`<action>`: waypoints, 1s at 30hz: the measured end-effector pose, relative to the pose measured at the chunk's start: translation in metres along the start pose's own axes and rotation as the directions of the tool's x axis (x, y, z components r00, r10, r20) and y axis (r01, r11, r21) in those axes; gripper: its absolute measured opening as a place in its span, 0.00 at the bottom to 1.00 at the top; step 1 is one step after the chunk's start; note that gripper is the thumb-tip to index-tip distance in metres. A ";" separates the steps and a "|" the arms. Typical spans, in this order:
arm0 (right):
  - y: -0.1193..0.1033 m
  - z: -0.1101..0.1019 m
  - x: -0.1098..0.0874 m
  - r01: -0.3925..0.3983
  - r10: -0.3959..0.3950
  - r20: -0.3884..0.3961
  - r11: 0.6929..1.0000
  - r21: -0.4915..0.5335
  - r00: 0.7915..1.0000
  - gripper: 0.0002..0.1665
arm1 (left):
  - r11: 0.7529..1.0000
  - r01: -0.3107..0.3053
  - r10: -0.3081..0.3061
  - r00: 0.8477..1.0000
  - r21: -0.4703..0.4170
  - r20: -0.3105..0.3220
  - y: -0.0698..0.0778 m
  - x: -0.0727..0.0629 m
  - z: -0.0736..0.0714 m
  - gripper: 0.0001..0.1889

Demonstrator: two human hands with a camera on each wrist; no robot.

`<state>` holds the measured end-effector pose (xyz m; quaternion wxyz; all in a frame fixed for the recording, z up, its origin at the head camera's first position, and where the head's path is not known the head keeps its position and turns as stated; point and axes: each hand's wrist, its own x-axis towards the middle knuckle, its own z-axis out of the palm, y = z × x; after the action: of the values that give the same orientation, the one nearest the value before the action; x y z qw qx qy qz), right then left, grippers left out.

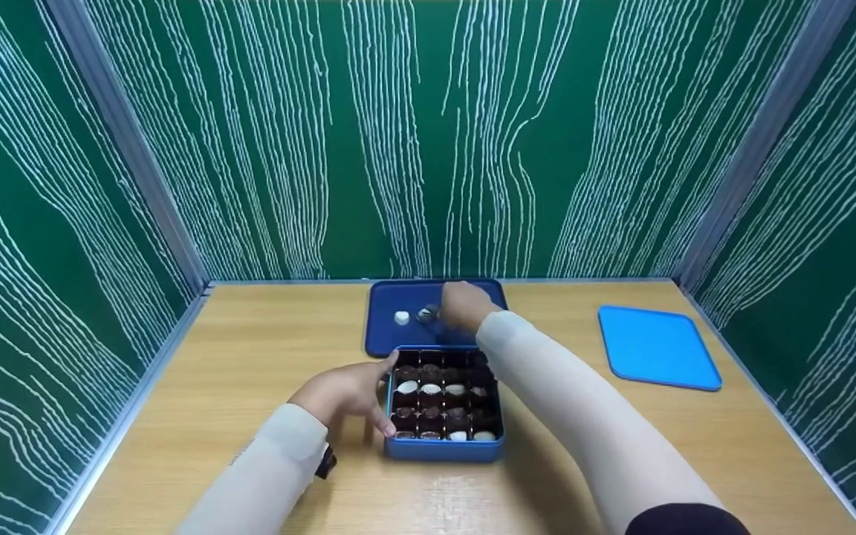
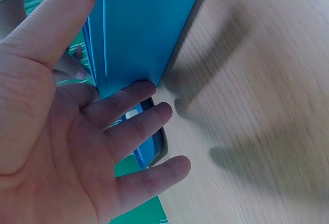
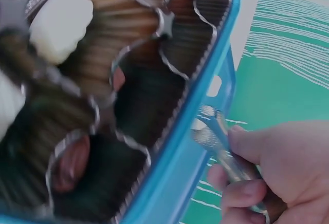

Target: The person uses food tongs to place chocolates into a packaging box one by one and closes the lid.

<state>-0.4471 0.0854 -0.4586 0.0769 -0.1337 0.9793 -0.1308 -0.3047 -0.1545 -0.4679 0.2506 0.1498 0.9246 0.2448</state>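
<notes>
My right hand (image 1: 467,306) reaches over the dark blue tray (image 1: 380,343) and grips small metal tongs (image 3: 226,158). The tongs' tips are close together around a whitish piece at the tray. A white chocolate (image 1: 401,317) lies on the tray left of the tips. Nearer to me stands a blue box (image 1: 444,451) with a dark divided insert, holding rows of brown and white chocolates; several cells at its far side look dark. My left hand (image 1: 346,390) steadies the box's left side, thumb and forefinger at its corners. The other left fingers (image 2: 139,131) extend loosely beside the wall.
A bright blue lid or shallow tray (image 1: 660,345) lies on the wooden table (image 1: 272,319) at the right. Green panels (image 1: 428,148) with white wavy lines enclose the back and both sides. My right forearm passes over the box's right edge.
</notes>
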 end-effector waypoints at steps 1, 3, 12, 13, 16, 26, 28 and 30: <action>0.002 -0.004 -0.002 -0.003 0.003 0.017 1.000 -0.007 1.000 0.17 | 1.000 -0.001 0.001 1.000 -0.003 -0.002 0.000 0.000 0.000 0.79; 0.006 -0.010 -0.006 -0.006 0.007 0.041 0.999 -0.036 0.999 0.19 | 1.000 -0.001 0.001 1.000 -0.002 -0.005 0.000 -0.001 0.000 0.79; 0.022 -0.031 -0.032 0.031 -0.017 0.101 0.990 -0.137 0.995 0.25 | 1.000 0.004 -0.004 1.000 0.001 0.002 -0.001 0.000 0.001 0.80; 0.022 -0.035 -0.036 0.033 -0.019 0.110 0.991 -0.132 0.994 0.26 | 1.000 0.005 -0.005 1.000 0.000 0.002 -0.001 0.000 0.001 0.80; 0.026 -0.043 -0.044 0.036 -0.022 0.120 0.993 -0.111 0.992 0.24 | 1.000 0.008 -0.008 1.000 -0.004 0.004 0.000 0.000 0.000 0.80; 0.009 -0.080 -0.082 0.052 -0.024 0.133 0.976 -0.209 0.991 0.16 | 1.000 0.029 -0.029 0.999 -0.001 0.015 0.004 0.000 -0.001 0.80; 0.003 -0.084 -0.095 0.112 -0.084 0.148 0.974 -0.195 0.985 0.19 | 1.000 0.024 -0.024 1.000 -0.005 0.013 0.004 -0.001 0.000 0.80; -0.003 -0.087 -0.111 0.200 -0.171 0.162 0.962 -0.185 0.972 0.26 | 1.000 0.008 -0.008 1.000 -0.007 0.008 0.004 -0.001 0.000 0.79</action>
<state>-0.3572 0.1340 -0.3617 0.1211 -0.2412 0.9625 -0.0282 -0.3028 -0.1515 -0.4652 0.2560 0.1461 0.9232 0.2464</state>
